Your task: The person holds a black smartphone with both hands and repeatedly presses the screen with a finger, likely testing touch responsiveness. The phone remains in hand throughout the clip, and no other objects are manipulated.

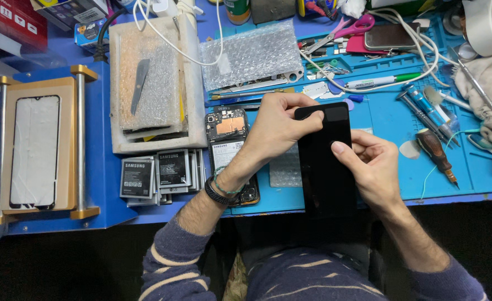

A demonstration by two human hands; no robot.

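over the near edge of a blue work mat point(390, 120), both hands hold a black phone screen panel point(326, 161) upright on its long axis, its dark glass facing up. the left hand point(276, 125) grips the panel's top left corner, fingers curled over the upper edge and thumb laid along the top face; a dark bracelet and a green cord sit on that wrist. the right hand point(371, 167) clasps the panel's right edge about midway down, thumb pressed flat on the glass and fingers wrapped behind. just left of the panel, partly under the left forearm, lies an opened phone body point(229, 139) with its circuit board and battery showing. further left, a spread of loose phone batteries point(157, 173) rests beside a white foam block point(157, 83) that carries a bubble-wrap pad and a grey metal blade point(139, 83). at the far left, a gold-framed press jig point(40, 147) holds a phone display with a pale film. behind the hands lies a bubble-wrap bag point(251, 53), crossed by a white cable point(368, 83). on the mat's right side are a wooden-handled screwdriver point(436, 153), a green-capped pen point(382, 82), pink-handled scissors point(346, 29) and a roll of white tape point(488, 25). striped sleeves show at the bottom of the view.
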